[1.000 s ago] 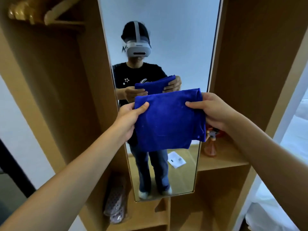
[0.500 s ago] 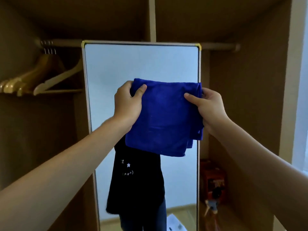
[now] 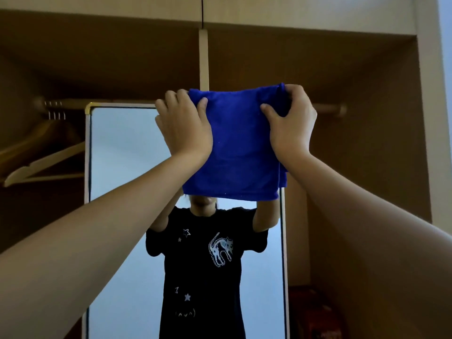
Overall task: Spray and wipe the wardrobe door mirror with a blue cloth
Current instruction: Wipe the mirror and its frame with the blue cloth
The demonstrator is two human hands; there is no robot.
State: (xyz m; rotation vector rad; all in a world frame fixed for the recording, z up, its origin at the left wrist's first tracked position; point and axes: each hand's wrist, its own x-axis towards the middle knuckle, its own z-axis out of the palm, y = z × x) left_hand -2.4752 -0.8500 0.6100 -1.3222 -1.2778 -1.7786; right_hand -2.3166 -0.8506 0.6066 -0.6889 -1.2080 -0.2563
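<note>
Two hands share the grip on the blue cloth point(image 3: 234, 143), each pinching a top corner. The left hand point(image 3: 183, 128) holds the corner at 10 o'clock of the cloth, thumb on the near face and fingers curled over the top edge. The right hand point(image 3: 291, 121) holds the corner at 2 o'clock, thumb pressed on the near face and fingers wrapped round bunched fabric. Between the two hands the folded cloth hangs flat, its lower edge free at 6 o'clock. It covers the top right part of the mirror point(image 3: 127, 167), its upper edge above the mirror's top frame; whether it touches the glass cannot be told. Both forearms reach up and forward from 7 and 5 o'clock. At 9 o'clock of the mirror, wooden hangers point(image 3: 41, 165) hang from a rail point(image 3: 63, 104).
</note>
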